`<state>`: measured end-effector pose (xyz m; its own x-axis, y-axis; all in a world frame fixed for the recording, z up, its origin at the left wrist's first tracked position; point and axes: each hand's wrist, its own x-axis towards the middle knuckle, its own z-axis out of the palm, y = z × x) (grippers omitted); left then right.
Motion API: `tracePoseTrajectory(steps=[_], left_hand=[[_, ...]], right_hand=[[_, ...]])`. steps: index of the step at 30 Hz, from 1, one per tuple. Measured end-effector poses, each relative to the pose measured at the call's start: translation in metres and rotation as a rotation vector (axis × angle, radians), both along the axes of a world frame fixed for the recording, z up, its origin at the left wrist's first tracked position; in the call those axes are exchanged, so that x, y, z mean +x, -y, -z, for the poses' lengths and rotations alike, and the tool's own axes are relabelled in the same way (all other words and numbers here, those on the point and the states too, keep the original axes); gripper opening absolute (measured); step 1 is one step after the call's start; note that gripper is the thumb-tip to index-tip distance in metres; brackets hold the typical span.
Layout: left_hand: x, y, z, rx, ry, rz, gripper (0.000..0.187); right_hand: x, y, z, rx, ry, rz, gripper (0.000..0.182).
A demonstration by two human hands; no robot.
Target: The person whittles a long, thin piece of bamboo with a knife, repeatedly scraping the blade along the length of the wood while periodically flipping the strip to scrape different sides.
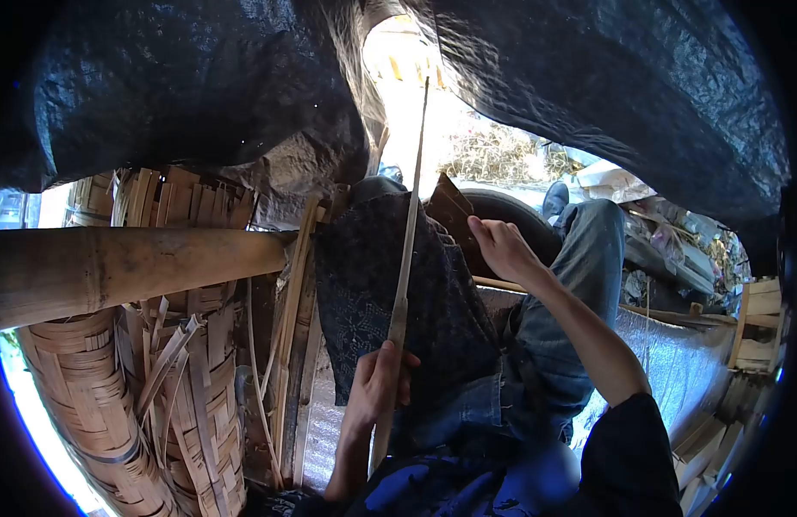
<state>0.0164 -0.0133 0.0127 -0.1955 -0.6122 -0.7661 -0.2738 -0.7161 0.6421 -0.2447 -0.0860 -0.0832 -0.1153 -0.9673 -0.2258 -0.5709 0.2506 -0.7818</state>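
Above the dark cloth (pixel 355 284), the bamboo strip (pixel 404 284), judged light and springy, is best held low, as gripped by the left hand (pixel 379 383); the right hand (pixel 507 250) is curled closed, contents unclear.

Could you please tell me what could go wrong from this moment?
1. The left hand grips the long strip bare, so a rough edge might cut or splinter the fingers.
2. The strip reaches far beyond that hand, so its thin end could swing or bend.
3. The dark flat piece by the right hand may be a blade; if so, a slip could reach the patterned cloth or the leg under it.
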Motion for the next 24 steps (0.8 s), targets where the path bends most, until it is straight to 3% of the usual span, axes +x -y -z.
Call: tracePoseTrajectory(steps=[5,9,12,19,24], left_hand=[[0.007,0.006,0.006,0.038,-0.015,-0.002,0.052],[0.019,0.01,0.024,0.05,-0.193,-0.044,0.05],[0.022,0.007,0.027,0.07,-0.287,-0.078,0.05],[0.027,0.002,0.036,0.213,-0.496,-0.24,0.047],[0.021,0.002,0.03,0.226,-0.507,-0.273,0.046]], right_hand=[[0.006,-0.034,-0.018,-0.06,0.142,-0.02,0.055],[0.039,-0.042,-0.032,-0.196,0.222,-0.236,0.044],[0.053,-0.036,-0.028,-0.163,0.041,-0.432,0.044],[0.063,-0.022,-0.021,-0.143,-0.057,-0.49,0.048],[0.067,-0.01,-0.013,-0.193,-0.284,-0.481,0.045]])
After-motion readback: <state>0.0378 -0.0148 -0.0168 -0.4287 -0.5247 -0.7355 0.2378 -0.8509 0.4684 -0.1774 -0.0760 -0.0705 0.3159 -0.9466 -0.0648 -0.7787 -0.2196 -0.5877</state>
